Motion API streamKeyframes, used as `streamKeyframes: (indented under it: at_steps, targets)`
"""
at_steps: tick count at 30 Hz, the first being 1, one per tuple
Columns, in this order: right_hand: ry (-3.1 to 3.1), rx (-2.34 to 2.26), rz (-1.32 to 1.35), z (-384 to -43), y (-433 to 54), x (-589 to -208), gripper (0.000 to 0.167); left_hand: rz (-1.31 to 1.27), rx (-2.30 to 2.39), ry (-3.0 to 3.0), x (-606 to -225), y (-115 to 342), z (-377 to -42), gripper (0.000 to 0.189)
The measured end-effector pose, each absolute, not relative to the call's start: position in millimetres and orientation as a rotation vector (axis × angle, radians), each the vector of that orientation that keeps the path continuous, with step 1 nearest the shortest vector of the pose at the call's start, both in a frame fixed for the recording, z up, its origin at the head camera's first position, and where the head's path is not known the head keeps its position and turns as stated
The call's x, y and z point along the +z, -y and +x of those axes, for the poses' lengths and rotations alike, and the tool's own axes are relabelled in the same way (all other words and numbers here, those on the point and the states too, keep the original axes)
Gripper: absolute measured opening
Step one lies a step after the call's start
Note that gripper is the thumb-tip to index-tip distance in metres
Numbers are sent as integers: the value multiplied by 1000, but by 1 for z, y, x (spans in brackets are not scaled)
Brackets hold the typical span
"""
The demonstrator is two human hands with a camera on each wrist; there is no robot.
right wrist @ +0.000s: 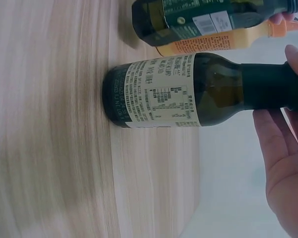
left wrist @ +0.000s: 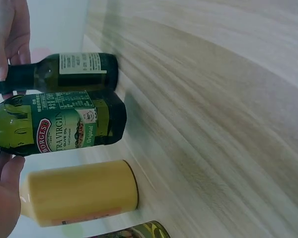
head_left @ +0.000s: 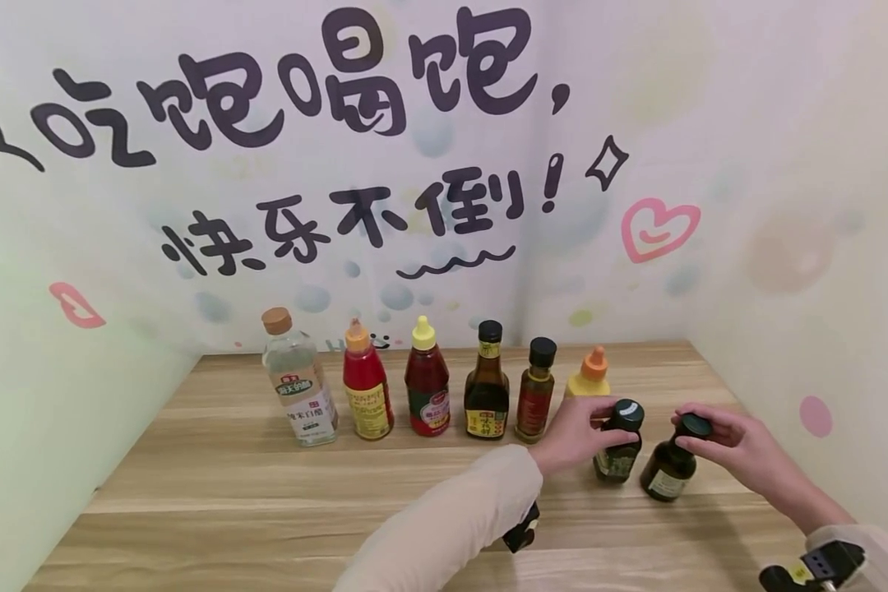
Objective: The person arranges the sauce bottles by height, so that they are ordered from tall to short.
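My left hand grips a green olive oil bottle near its neck, below the dark cap. Its green "Extra Virgin" label faces the left wrist camera, where the bottle shows large. Just to the right, my right hand holds a small dark glass bottle by its neck, thumb and fingers on either side. A pale printed label covers this bottle's body in the right wrist view. The two bottles stand side by side, a narrow gap apart. Behind my left hand, a yellow squeeze bottle with an orange tip is partly hidden.
Along the back of the wooden table runs a row: a clear vinegar bottle, a red squeeze bottle, a dark red sauce bottle, a brown sauce bottle and a black-capped bottle. A printed wall cloth hangs behind.
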State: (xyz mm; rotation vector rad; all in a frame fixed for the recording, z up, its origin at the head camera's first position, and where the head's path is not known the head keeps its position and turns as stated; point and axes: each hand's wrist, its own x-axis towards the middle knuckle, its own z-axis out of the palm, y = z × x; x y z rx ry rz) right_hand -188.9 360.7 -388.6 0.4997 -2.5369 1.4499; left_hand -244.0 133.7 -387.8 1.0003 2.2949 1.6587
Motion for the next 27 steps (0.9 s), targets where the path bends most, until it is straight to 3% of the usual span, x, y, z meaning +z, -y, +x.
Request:
streamKeyframes:
  at_steps: [27]
  targets:
    - [2571,1406,443,-187,-361,-388,35,1002,1735,-2454,-394,-162,-256,33]
